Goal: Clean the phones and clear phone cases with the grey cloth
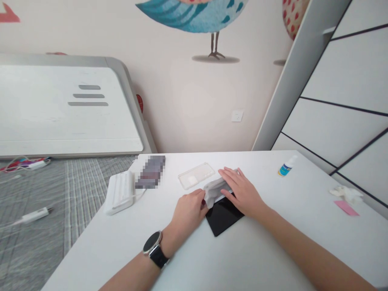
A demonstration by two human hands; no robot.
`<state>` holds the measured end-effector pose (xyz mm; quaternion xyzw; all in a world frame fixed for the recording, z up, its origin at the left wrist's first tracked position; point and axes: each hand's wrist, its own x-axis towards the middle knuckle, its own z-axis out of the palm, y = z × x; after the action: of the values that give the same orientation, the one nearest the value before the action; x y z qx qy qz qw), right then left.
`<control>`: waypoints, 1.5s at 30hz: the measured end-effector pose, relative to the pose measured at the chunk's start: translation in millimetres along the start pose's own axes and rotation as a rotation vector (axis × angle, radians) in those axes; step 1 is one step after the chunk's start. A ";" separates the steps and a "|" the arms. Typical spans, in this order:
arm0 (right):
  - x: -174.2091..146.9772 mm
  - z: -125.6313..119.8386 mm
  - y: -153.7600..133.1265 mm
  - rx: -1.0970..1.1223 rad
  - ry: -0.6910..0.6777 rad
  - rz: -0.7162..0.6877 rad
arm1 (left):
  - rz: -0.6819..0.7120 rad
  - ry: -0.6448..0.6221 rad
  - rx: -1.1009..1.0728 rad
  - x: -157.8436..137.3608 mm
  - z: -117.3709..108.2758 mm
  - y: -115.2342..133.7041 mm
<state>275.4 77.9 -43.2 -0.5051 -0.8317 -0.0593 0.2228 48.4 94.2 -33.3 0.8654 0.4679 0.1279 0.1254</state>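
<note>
A flat black device with a glossy screen (224, 216) lies on the white table, its far part hidden under a grey cloth (213, 193); whether it is a phone or a tablet I cannot tell. My left hand (189, 207), with a watch on the wrist, is closed on the cloth's left end, beside the device's left corner. Across the cloth's right part lies my right hand (242, 193), fingers stretched out and thumb apart over the screen. Just beyond the cloth is a clear phone case (196, 176).
On the table's left are a white power strip (119, 192) with a cable and a blurred-out flat object (150, 172). A small spray bottle (286, 166) stands at the right, with a crumpled white tissue (347, 194) and pink paper (346, 207) farther right. A bed (87, 194) adjoins the left edge.
</note>
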 end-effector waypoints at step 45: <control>-4.9 2.0 -11.4 -0.059 -0.001 -0.021 | 0.011 0.013 -0.071 -0.1 4.6 -1.6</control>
<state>266.8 69.1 -45.5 -0.5028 -0.8349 -0.0857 0.2069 48.7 94.5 -38.1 0.8623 0.4589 0.1505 0.1524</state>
